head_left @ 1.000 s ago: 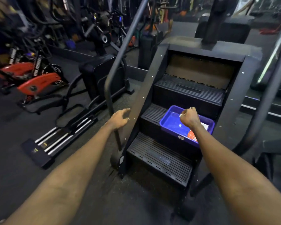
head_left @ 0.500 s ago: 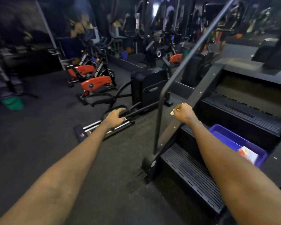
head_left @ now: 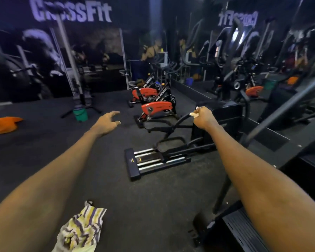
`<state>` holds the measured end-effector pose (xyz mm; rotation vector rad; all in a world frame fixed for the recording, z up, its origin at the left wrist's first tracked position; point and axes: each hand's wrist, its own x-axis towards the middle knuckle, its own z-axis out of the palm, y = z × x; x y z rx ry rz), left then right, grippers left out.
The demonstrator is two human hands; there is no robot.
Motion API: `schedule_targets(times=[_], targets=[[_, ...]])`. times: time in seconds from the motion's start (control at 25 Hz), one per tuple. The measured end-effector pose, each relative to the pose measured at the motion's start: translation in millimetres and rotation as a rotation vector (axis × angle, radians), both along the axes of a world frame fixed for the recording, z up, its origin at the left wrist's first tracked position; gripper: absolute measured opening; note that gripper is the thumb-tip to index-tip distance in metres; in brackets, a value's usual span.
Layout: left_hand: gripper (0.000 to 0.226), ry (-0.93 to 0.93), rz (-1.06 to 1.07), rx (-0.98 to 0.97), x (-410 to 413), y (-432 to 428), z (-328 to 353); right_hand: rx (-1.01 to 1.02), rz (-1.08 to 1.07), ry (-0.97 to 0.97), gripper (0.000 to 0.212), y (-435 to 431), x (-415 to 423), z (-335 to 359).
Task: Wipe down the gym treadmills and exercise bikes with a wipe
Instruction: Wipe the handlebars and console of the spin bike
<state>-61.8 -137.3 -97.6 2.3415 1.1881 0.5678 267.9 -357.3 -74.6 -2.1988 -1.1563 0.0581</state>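
Both arms reach out over the dark floor (head_left: pixel 44 146) of a gym. The left hand (head_left: pixel 107 121) is up in the air. Its fingers (head_left: pixel 115 113) are spread apart and a little bent, and it holds nothing.

The right hand (head_left: pixel 202 117) is curled into a fist. Its fingers are clamped on a small white wipe (head_left: pixel 193 114), which pokes out of the fist on the thumb side. The wipe shows in front of a curved black bar of the cross trainer (head_left: pixel 160 158) (the black machine with shiny rails low on the floor). I cannot tell if the wipe touches that bar.

Past the hands stand 2 red exercise bikes, the near bike (head_left: pixel 156 107) and the far bike (head_left: pixel 145 92), one behind the other.

A green bucket (head_left: pixel 80 115) sits on the floor to the left, just beside the feet of a tall pole stand (head_left: pixel 75 73). An orange thing (head_left: pixel 3 124) lies flat at the far left. A crumpled striped cloth (head_left: pixel 82 230) lies on the floor under the left arm. A black ribbed step (head_left: pixel 244 231) shows at the bottom right. Big white letters (head_left: pixel 71 13) on the back wall say CrossFit.
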Motion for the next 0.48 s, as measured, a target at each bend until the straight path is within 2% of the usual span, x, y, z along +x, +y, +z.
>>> schedule_targets(times=[0.24, 0.48], targets=[[0.05, -0.059, 0.118, 0.054, -7, 82, 37, 0.067, 0.071, -0.009, 0.028, 120, 10, 32], [0.051, -0.061, 0.15, 0.064, -9, 190, 48, 0.064, 0.115, -0.065, 0.031, 252, 7, 39]])
